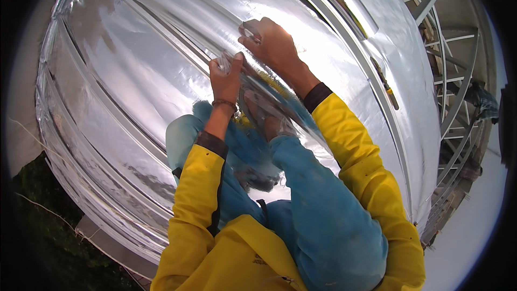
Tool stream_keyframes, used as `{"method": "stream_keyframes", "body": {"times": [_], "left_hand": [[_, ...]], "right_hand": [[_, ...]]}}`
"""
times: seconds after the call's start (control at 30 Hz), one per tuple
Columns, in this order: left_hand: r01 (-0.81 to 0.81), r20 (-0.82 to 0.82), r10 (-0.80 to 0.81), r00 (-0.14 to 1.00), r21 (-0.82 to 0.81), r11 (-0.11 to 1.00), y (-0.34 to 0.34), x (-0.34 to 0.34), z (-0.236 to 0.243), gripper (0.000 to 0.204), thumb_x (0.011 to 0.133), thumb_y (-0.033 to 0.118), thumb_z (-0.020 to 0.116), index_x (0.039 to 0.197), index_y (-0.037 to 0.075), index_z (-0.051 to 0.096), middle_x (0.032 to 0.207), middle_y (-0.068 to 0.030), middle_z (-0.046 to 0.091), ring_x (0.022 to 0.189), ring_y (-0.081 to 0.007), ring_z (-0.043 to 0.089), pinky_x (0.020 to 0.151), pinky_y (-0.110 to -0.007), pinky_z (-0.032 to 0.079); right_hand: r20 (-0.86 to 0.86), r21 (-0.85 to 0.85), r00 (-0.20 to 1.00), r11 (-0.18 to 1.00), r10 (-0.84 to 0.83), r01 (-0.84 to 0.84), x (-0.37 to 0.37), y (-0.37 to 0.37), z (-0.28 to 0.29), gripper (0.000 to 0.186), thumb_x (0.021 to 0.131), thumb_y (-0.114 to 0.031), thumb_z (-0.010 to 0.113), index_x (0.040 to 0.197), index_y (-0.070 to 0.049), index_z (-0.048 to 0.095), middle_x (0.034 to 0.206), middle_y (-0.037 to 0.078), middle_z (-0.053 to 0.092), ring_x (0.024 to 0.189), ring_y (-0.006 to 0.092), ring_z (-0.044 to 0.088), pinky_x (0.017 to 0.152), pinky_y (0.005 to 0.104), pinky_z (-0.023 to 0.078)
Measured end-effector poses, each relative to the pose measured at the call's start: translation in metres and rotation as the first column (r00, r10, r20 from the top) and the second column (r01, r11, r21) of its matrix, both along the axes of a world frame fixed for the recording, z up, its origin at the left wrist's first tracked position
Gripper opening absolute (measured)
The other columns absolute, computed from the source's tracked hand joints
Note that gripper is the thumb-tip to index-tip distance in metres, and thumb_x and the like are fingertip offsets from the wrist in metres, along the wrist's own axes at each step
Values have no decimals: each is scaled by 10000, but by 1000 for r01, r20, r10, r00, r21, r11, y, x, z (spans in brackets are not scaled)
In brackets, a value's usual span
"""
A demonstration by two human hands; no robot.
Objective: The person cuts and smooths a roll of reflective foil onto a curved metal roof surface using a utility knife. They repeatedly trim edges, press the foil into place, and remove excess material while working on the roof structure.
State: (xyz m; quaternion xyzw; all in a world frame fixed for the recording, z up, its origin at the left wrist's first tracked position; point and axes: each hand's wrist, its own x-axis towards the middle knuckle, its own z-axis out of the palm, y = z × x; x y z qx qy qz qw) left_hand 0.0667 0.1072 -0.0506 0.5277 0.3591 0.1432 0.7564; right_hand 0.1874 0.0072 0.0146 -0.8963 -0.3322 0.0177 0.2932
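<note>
Beneath both hands spreads a mirror-like silver foil sheet (145,70), wrinkled and laid over long parallel ribs. My left hand (225,82) is closed, its thumb and fingers pinching a crumpled bit of clear plastic film (224,62) just above the foil. Slightly farther and to the right, my right hand (276,46) is bent at the wrist with curled fingers. A shiny see-through strip (250,28) shows at its fingertips; whether it joins the film in my left hand I cannot tell. Between my forearms, one foot is partly visible beside its reflection.
On the foil to the right lies a slim knife-like tool (384,82) with a yellow part, beside a long metal rib (371,70). Past the sheet's right edge stands an open metal truss (455,86), with another person's clothing (483,102) partly visible. Dark greenery (48,231) lies below left.
</note>
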Motion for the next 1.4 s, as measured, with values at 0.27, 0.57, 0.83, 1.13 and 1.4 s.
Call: {"method": "stream_keyframes", "body": {"times": [0.27,0.57,0.83,1.13,1.4], "left_hand": [[41,-6,-42,999,-117,992,19,2,-23,609,876,544,780,1087,25,540,917,-11,554,767,-78,516,652,-235,463],[188,-66,-205,976,-205,960,23,27,-47,798,905,622,694,1279,-49,479,1260,-166,607,1144,-265,601,958,-397,493],[363,-417,-109,902,600,713,19,2,5,386,1028,444,523,1017,60,561,781,-226,662,788,-459,660,714,-546,496],[395,-573,4,819,570,720,32,-4,-15,273,938,345,569,944,77,620,866,-209,705,839,-454,672,737,-544,516],[329,-520,44,853,602,728,34,-25,-49,267,964,307,524,1075,80,609,938,-227,719,902,-464,682,789,-550,535]], "right_hand": [[-633,-362,705,927,-320,96,37,-41,3,605,828,-631,723,1108,-96,758,961,126,753,892,240,708,813,373,530],[-663,-358,670,928,-333,105,32,-50,4,604,808,-626,753,998,-52,761,872,147,737,825,240,694,755,374,514],[-221,51,972,994,-82,96,-6,-42,10,401,854,-347,809,1147,-87,721,966,117,714,858,248,710,742,350,557],[-178,-28,978,994,-111,108,-16,-18,21,618,709,-468,889,1199,-141,705,967,28,716,837,174,710,776,335,573],[-201,-65,969,989,-141,130,-13,-11,24,604,732,-503,872,1178,-128,712,919,11,726,809,168,698,777,318,556]]}}
